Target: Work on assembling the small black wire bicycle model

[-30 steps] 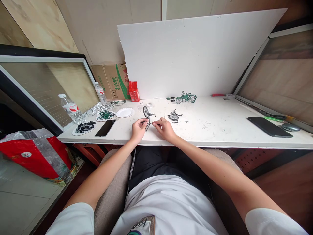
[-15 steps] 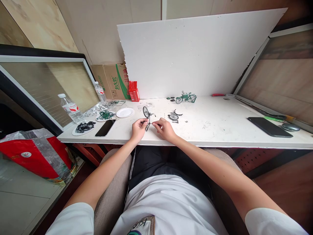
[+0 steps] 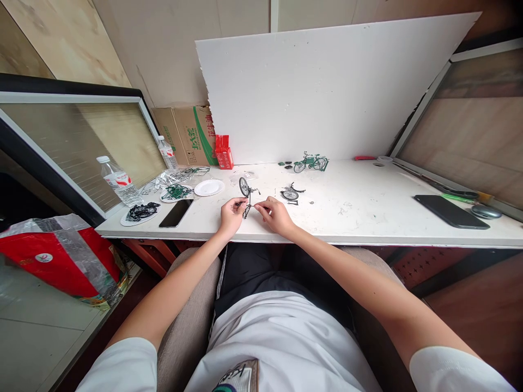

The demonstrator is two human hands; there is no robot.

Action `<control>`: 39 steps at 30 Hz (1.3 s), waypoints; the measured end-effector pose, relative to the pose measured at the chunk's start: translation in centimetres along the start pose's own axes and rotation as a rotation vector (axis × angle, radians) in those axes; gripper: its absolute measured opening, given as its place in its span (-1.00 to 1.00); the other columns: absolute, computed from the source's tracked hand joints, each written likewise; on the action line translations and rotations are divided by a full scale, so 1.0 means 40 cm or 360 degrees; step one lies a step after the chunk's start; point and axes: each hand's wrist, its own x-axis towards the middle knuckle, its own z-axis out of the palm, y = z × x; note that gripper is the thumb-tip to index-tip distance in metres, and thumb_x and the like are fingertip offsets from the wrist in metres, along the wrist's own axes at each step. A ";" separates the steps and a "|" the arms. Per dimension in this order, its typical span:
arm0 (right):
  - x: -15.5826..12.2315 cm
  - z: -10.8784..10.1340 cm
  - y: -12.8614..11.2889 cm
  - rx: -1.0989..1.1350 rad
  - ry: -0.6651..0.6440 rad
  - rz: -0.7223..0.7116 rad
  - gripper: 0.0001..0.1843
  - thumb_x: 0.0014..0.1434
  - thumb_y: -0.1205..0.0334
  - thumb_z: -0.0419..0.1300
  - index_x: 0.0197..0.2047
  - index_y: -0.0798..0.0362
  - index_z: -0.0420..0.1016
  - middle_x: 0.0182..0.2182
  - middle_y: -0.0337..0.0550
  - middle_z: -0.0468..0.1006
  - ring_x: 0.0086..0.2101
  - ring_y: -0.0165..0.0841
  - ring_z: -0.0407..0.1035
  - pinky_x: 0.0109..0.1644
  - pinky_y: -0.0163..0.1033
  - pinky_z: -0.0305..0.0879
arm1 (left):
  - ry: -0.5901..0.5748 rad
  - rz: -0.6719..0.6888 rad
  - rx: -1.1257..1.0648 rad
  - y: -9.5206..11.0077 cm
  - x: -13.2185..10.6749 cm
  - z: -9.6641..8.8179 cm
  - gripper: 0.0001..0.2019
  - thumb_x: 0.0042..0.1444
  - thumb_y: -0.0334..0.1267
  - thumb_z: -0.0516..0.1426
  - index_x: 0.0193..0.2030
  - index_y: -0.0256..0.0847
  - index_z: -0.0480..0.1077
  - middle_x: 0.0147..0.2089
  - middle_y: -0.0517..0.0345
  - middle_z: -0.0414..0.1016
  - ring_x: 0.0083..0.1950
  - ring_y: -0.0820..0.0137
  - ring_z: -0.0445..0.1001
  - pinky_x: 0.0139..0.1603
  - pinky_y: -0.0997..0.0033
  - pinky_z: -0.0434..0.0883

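Note:
My left hand is closed on a small black model bicycle frame, with one spoked wheel at its far end. From the other side, my right hand pinches at the frame's middle with thumb and forefinger; whether a tiny part sits between those fingertips is too small to tell. Beyond my right hand lie a loose spoked wheel and a few thin black pieces. A green model bicycle stands farther back on the white table.
At left are plates with black parts and green parts, a bare white plate, a phone and water bottles. A red box stands behind. Another black phone lies right, beside a mouse.

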 end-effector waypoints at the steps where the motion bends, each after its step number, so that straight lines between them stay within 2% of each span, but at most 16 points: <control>1: 0.000 0.000 -0.001 0.0001 -0.0003 0.0004 -0.62 0.49 0.03 0.11 -0.14 0.05 0.69 -0.47 -0.11 0.45 -0.28 -0.23 0.35 -0.17 -0.20 0.23 | 0.0000 -0.0002 0.0001 0.000 0.000 0.000 -0.80 0.23 -0.19 0.26 -0.08 -0.23 0.59 -0.02 -0.10 0.67 -0.05 0.26 0.60 0.07 0.21 0.49; 7: 0.000 0.000 -0.001 0.0000 -0.0008 0.0004 -0.61 0.49 0.02 0.10 -0.16 0.04 0.68 -0.47 -0.13 0.43 -0.30 -0.24 0.34 -0.18 -0.21 0.22 | 0.0005 -0.0016 0.0011 0.006 -0.001 0.001 -0.80 0.22 -0.18 0.27 -0.08 -0.23 0.59 -0.03 -0.08 0.67 -0.04 0.26 0.60 0.08 0.21 0.49; 13: 0.001 0.001 0.000 -0.0004 0.0010 0.0001 -0.51 0.50 -0.01 0.05 -0.37 0.04 0.58 -0.47 -0.15 0.41 -0.39 -0.31 0.30 -0.19 -0.21 0.21 | -0.0015 0.0006 0.0050 0.006 -0.002 0.001 -0.81 0.22 -0.20 0.27 -0.09 -0.22 0.59 -0.02 -0.08 0.67 -0.04 0.26 0.60 0.08 0.21 0.49; 39: 0.002 0.012 0.009 0.0037 0.0024 0.0001 -0.56 0.48 -0.05 0.08 -0.24 0.06 0.62 -0.38 -0.07 0.59 -0.33 -0.28 0.43 -0.19 -0.22 0.25 | -0.0023 0.0018 0.0090 0.010 -0.004 0.004 -0.83 0.24 -0.19 0.25 -0.12 -0.20 0.58 -0.08 -0.04 0.66 -0.11 0.30 0.58 -0.01 0.27 0.48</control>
